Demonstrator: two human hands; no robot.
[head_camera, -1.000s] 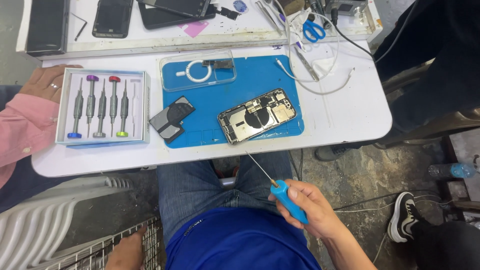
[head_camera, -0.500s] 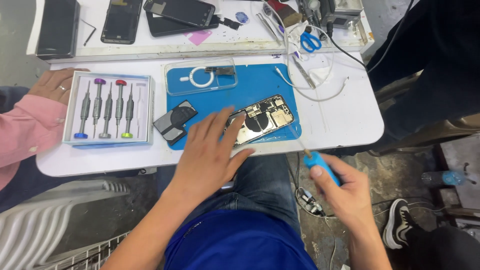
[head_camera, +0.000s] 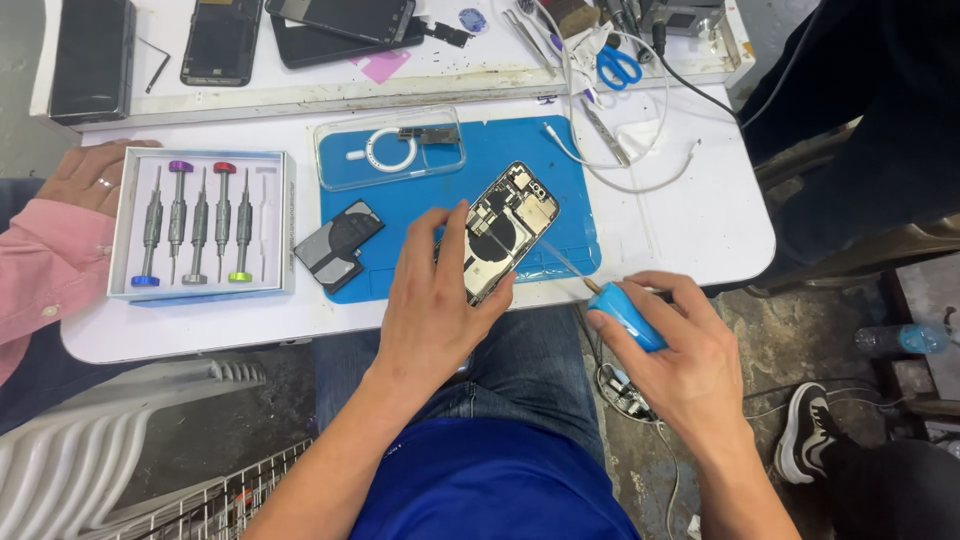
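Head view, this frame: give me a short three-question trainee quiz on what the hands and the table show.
1. True or false: the left hand rests on the opened phone on the blue mat.
2. What does the right hand hold? A) blue-handled screwdriver B) scissors C) clear phone case
3. How many screwdrivers lie in the white tray at the left of the table?

Key:
1. True; its fingers lie on the phone's lower end.
2. A; the blue-handled screwdriver points its thin shaft toward the phone. The scissors and the clear phone case lie untouched farther back.
3. Five, with one slot at the right empty.
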